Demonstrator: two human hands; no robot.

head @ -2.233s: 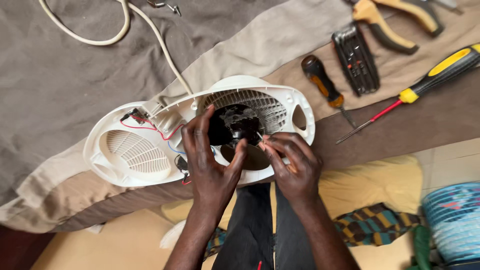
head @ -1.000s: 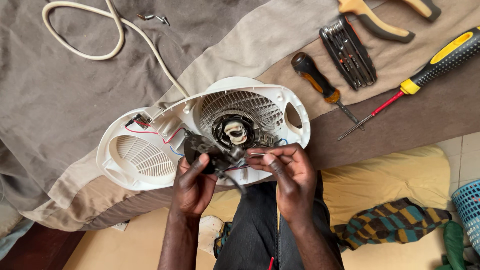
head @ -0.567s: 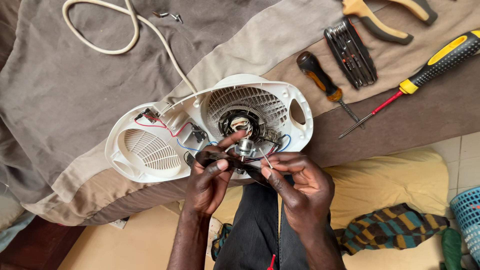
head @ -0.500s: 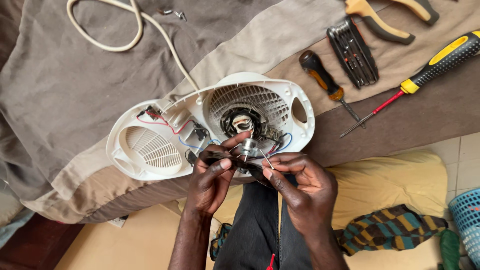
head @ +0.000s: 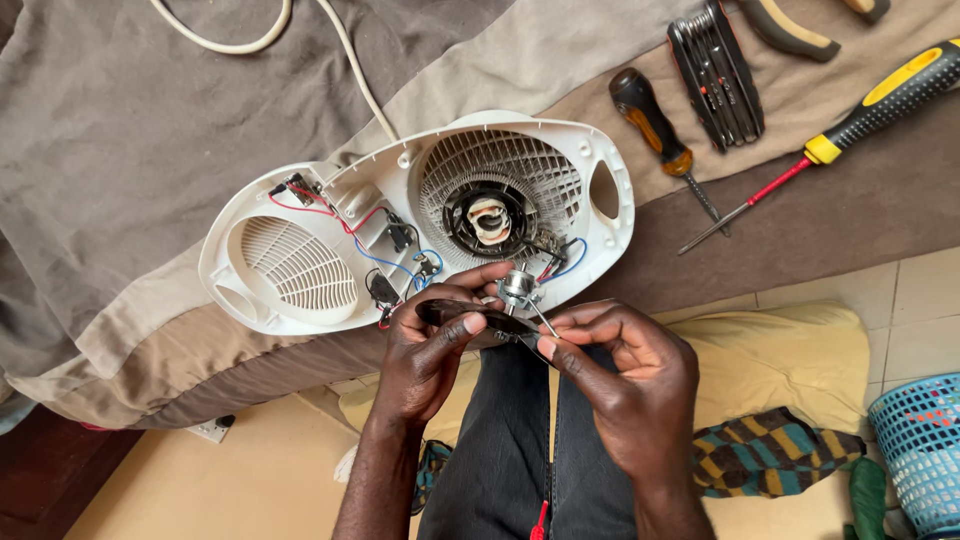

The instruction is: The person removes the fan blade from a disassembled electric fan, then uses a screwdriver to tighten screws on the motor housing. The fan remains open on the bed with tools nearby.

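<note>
Head view: no packages or labels readable. White oval fan-heater housing (head: 420,225) lies open-side up on the grey-brown cloth (head: 130,130), red and blue wires across its middle, white cord (head: 350,60) running off the top edge. Tools top right: black-orange screwdriver (head: 655,125), folding hex-key set (head: 715,70), yellow-black screwdriver (head: 850,120), plier handles (head: 800,25) at the frame edge. Blue basket (head: 920,450) bottom right.

Your left hand (head: 430,355) is curled, thumb and fingers pinching a dark flat part (head: 470,320) just below the housing's near rim. Your right hand (head: 625,385) is curled too, fingertips (head: 546,349) pinching the thin shaft of a small metal motor piece (head: 518,290), which sits against the dark part, tilted.
</note>
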